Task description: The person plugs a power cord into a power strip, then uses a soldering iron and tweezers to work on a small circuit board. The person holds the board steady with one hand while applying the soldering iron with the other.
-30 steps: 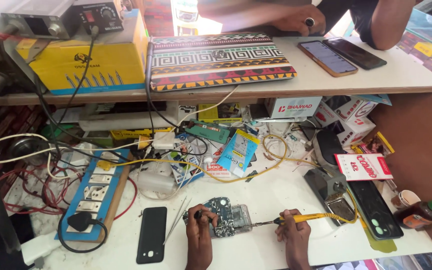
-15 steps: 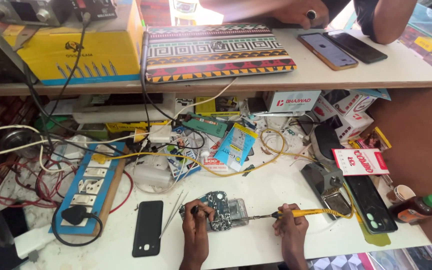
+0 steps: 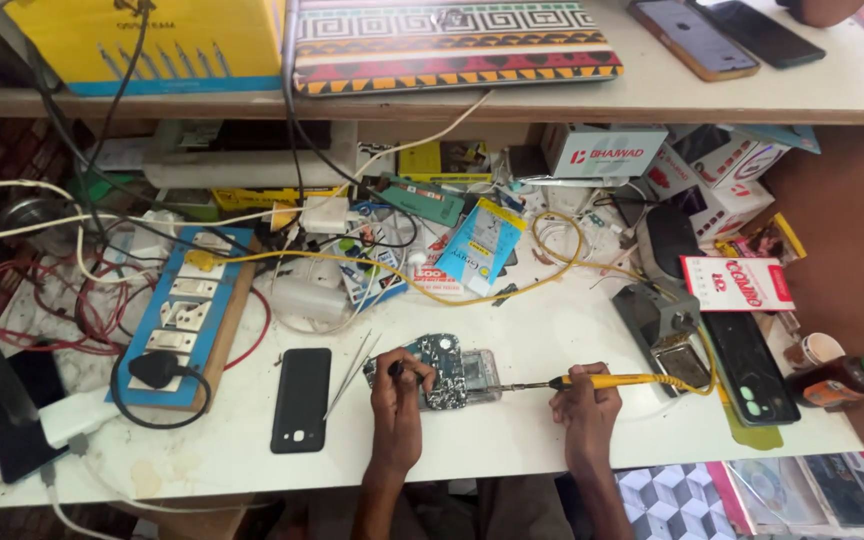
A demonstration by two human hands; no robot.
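Near table [image 3: 552, 440] front edge: left hand [image 3: 399, 385] closed on small dark tool, pinning board [image 3: 442, 368] steady; right hand [image 3: 584, 402] grips yellow iron [image 3: 607, 380], tip at board's right edge. Phone [image 3: 301, 398], tweezers [image 3: 352, 373] beside.

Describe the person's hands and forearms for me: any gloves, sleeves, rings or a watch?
Both the left hand and right hand are bare: no gloves. The forearms are uncovered as far as the frame's bottom edge, with no sleeve in view. No watch or wristband shows; rings are too small to tell.

Phone repair workshop, soldering iron [image 3: 607, 381], opened phone [image 3: 447, 367], cables
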